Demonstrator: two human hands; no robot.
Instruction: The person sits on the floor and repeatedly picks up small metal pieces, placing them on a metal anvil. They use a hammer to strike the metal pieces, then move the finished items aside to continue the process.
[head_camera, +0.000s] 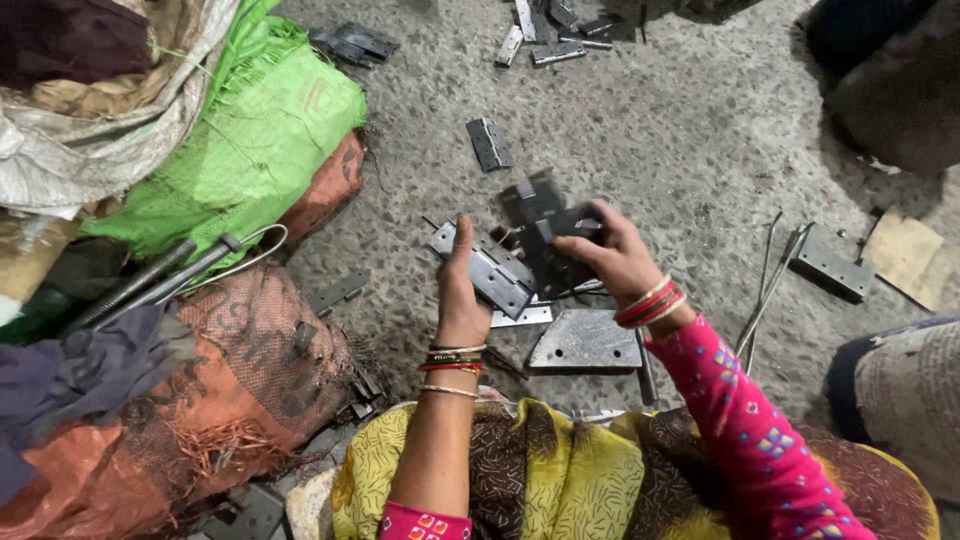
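My left hand (459, 295) holds a grey metal hinge (487, 270) by its edge, palm turned inward, above the floor. My right hand (611, 250) grips a dark metal hinge (545, 222), which is blurred from motion, just to the right of and touching the grey one. Both wrists wear red and gold bangles. Below the hands a flat metal plate (585, 342) lies on the floor, with thin metal pins beside it.
Loose hinges (489, 143) are scattered on the speckled concrete floor (680, 130), more at the top (556, 52). Green (250, 140) and orange woven sacks (240, 380) sit left. Metal rods (770, 285) and another plate (832, 262) lie right. Someone's clothed leg (905, 385) is at the right edge.
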